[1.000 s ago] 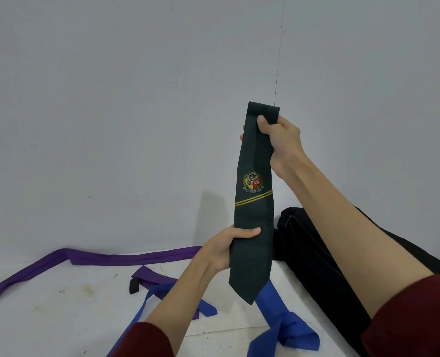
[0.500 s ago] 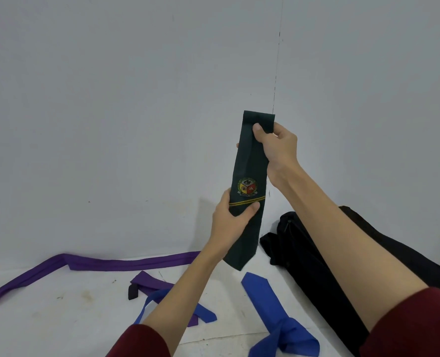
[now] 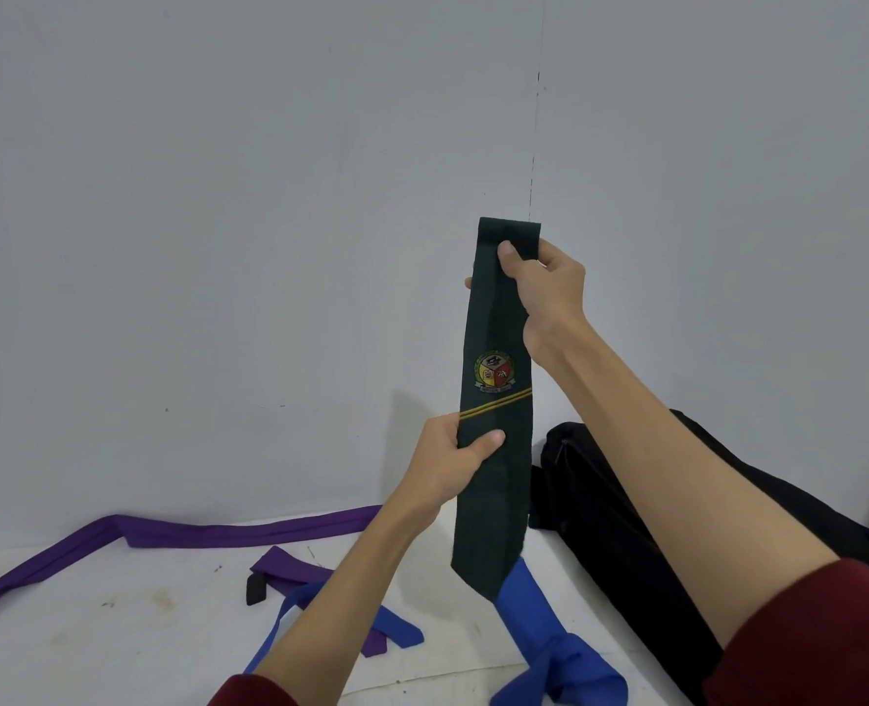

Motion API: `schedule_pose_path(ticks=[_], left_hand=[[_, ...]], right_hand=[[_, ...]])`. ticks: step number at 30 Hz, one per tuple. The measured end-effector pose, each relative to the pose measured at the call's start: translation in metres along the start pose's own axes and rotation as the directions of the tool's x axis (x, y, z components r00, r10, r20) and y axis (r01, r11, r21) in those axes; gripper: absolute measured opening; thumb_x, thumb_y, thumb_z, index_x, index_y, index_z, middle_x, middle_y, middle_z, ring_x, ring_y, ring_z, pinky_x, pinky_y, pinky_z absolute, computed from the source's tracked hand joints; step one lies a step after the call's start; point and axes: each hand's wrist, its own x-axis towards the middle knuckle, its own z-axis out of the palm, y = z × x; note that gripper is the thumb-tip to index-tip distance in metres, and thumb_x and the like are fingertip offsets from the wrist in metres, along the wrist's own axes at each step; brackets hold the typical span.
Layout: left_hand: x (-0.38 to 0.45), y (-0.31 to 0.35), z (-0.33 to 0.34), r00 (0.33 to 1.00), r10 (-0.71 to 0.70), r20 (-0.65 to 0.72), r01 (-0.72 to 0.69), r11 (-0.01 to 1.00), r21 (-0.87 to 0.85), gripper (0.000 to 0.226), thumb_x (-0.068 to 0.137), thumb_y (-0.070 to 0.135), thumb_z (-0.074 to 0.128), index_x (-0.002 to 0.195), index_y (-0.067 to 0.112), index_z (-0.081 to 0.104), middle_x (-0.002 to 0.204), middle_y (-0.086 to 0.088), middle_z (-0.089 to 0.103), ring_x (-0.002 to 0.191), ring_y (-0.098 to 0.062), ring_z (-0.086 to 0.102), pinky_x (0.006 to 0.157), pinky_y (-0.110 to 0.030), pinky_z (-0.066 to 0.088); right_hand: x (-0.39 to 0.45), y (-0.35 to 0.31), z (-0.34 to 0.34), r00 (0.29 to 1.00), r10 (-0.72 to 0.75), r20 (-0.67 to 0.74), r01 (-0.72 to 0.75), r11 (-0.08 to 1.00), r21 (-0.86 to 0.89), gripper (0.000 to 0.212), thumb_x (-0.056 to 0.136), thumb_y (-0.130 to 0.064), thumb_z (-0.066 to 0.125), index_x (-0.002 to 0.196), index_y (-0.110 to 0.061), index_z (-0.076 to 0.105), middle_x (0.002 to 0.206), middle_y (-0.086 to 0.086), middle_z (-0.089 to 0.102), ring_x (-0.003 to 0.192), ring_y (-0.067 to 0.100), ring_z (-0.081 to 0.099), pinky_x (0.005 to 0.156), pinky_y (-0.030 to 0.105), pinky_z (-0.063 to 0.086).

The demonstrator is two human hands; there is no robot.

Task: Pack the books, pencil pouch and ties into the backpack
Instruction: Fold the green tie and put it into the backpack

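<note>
A dark green tie [image 3: 496, 496] with a crest and yellow stripes hangs upright in front of the wall. My right hand [image 3: 549, 293] pinches its folded top end. My left hand [image 3: 447, 466] grips it lower down, just under the stripes. The tie's pointed tip hangs above the blue tie [image 3: 549, 639] on the white surface. A black backpack [image 3: 625, 542] lies on its side at the right, partly behind my right forearm. A purple tie [image 3: 218, 532] stretches along the wall at the left.
A second piece of purple fabric [image 3: 289, 568] with a black end lies by my left forearm. A blue strip [image 3: 391, 626] crosses it. The grey wall [image 3: 218, 221] stands close behind. The white surface [image 3: 116, 649] has some stains.
My left hand slid up the green tie and then back down below the stripes. The tie's tip hangs lower than half a second ago. My right hand keeps its pinch on the top.
</note>
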Motion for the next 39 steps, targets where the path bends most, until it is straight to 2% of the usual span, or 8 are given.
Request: schedule_pose_path(ticks=[4,12,16,19,21,25,36,39], left_hand=[[-0.011,0.008,-0.009,0.998,0.008,0.069,-0.008,1.000,0.005,0.018,0.090,0.020,0.061,0.108,0.018,0.062,0.110,-0.002,0.069,0.101,-0.019,0.066,0.092,-0.041,0.053],[-0.026,0.031,-0.022,0.979,0.163,0.119,-0.159,0.986,-0.044,0.024,0.090,0.006,0.059,0.104,0.024,0.061,0.103,0.008,0.070,0.095,-0.007,0.067,0.083,-0.021,0.054],[-0.022,0.043,-0.028,0.977,0.212,0.018,-0.208,0.970,-0.125,0.026,0.088,0.004,0.061,0.101,0.027,0.062,0.093,0.011,0.072,0.086,-0.004,0.068,0.073,-0.017,0.054],[-0.015,0.047,-0.037,0.984,0.174,-0.034,-0.177,0.975,-0.137,0.021,0.088,0.007,0.063,0.100,0.024,0.064,0.096,0.005,0.072,0.085,-0.007,0.069,0.071,-0.019,0.055],[-0.010,0.045,-0.042,0.990,0.134,-0.040,-0.138,0.980,-0.144,0.022,0.087,0.009,0.064,0.105,0.021,0.064,0.102,0.001,0.071,0.090,-0.011,0.068,0.072,-0.021,0.056],[-0.007,0.041,-0.045,0.996,0.087,-0.029,-0.090,0.987,-0.131,0.024,0.086,0.011,0.066,0.108,0.021,0.064,0.101,0.001,0.072,0.091,-0.014,0.068,0.071,-0.022,0.056],[-0.010,0.042,-0.049,0.998,0.038,0.043,-0.029,0.982,-0.185,0.025,0.085,0.008,0.066,0.109,0.014,0.065,0.097,0.000,0.072,0.086,-0.013,0.068,0.069,-0.020,0.053],[-0.011,0.041,-0.051,0.999,0.034,0.032,-0.026,0.977,-0.213,0.023,0.085,0.008,0.065,0.107,0.015,0.065,0.095,0.001,0.073,0.085,-0.012,0.068,0.070,-0.021,0.053]], right_hand=[[0.010,0.001,-0.008,0.999,0.015,-0.028,-0.017,0.999,-0.048,0.010,0.092,-0.015,0.059,0.101,-0.012,0.063,0.095,0.006,0.069,0.080,0.022,0.067,0.069,0.034,0.058],[0.023,0.026,-0.027,0.994,0.106,-0.019,-0.108,0.966,-0.235,0.007,0.093,-0.017,0.058,0.094,-0.011,0.061,0.085,0.002,0.063,0.067,0.009,0.059,0.051,0.019,0.046],[0.010,0.049,-0.041,0.930,0.360,0.069,-0.263,0.787,-0.557,0.036,0.099,-0.033,0.043,0.083,-0.004,0.058,0.063,0.004,0.063,0.044,0.017,0.058,0.051,0.025,0.042],[0.004,0.059,-0.059,0.915,0.367,0.167,-0.138,0.674,-0.726,0.030,0.097,-0.029,0.046,0.089,-0.008,0.065,0.085,0.006,0.073,0.064,0.020,0.065,0.059,0.026,0.044],[0.002,0.056,-0.069,0.861,0.326,0.390,0.015,0.750,-0.661,0.020,0.090,-0.017,0.059,0.108,-0.023,0.065,0.108,-0.003,0.070,0.092,0.017,0.065,0.075,0.026,0.047],[-0.009,0.056,-0.068,0.686,0.238,0.688,0.150,0.878,-0.454,0.058,0.078,-0.005,0.068,0.125,-0.035,0.056,0.124,-0.012,0.062,0.116,0.005,0.056,0.095,0.029,0.049],[-0.020,0.076,-0.044,0.858,-0.009,0.514,0.193,0.932,-0.306,0.035,0.088,0.006,0.058,0.089,-0.026,0.071,0.084,-0.018,0.072,0.082,-0.003,0.068,0.073,0.014,0.052],[-0.020,0.076,-0.041,0.839,-0.002,0.545,0.201,0.930,-0.307,0.034,0.085,0.004,0.062,0.091,-0.028,0.071,0.090,-0.013,0.073,0.089,0.005,0.069,0.079,0.021,0.055]])
